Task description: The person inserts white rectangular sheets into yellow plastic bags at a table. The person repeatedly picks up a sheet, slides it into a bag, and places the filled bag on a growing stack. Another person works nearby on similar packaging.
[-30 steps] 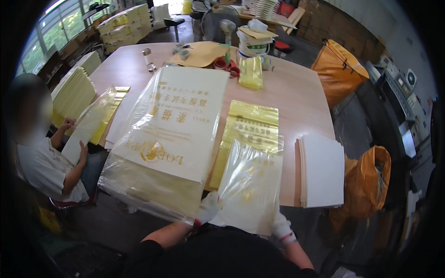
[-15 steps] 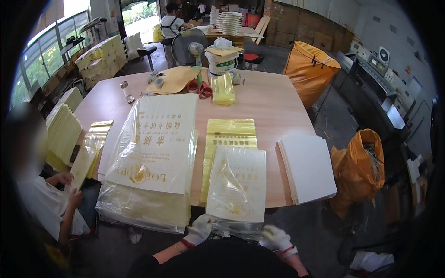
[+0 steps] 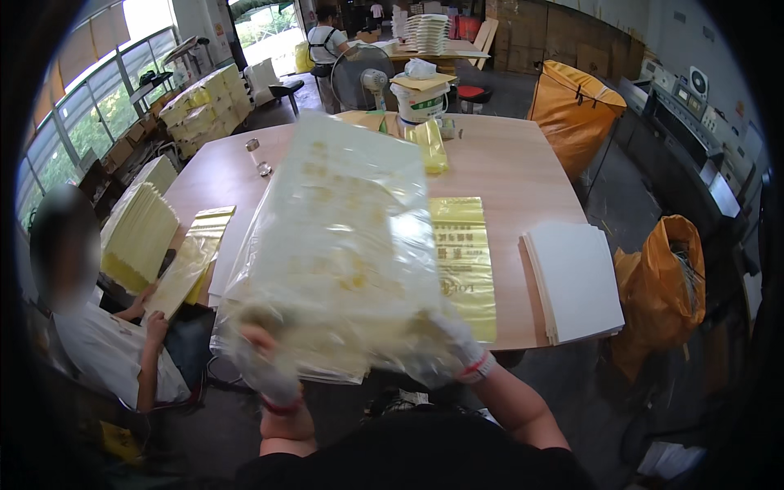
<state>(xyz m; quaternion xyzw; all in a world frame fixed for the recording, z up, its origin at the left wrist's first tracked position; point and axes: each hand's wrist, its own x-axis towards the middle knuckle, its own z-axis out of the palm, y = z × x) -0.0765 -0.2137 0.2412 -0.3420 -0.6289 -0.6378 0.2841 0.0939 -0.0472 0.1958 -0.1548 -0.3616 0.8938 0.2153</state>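
Observation:
Both my gloved hands hold up a large clear plastic bag (image 3: 343, 245) with yellow print, raised in front of me and blurred by motion. My left hand (image 3: 265, 359) grips its lower left edge and my right hand (image 3: 457, 347) grips its lower right edge. The bag hides the stack of printed bags on the table behind it. Beside it on the wooden table (image 3: 506, 163) lies a flat pile of yellow bags (image 3: 461, 261).
A stack of white sheets (image 3: 576, 282) lies at the table's right edge. A seated person (image 3: 98, 343) at the left handles yellow bags (image 3: 192, 257). Orange sacks (image 3: 661, 286) stand to the right. A white bucket (image 3: 420, 98) and a fan (image 3: 363, 77) are at the far side.
I have lifted the clear bag off the table and swung it up in front of me; before, my hands held its near edge flat on the table.

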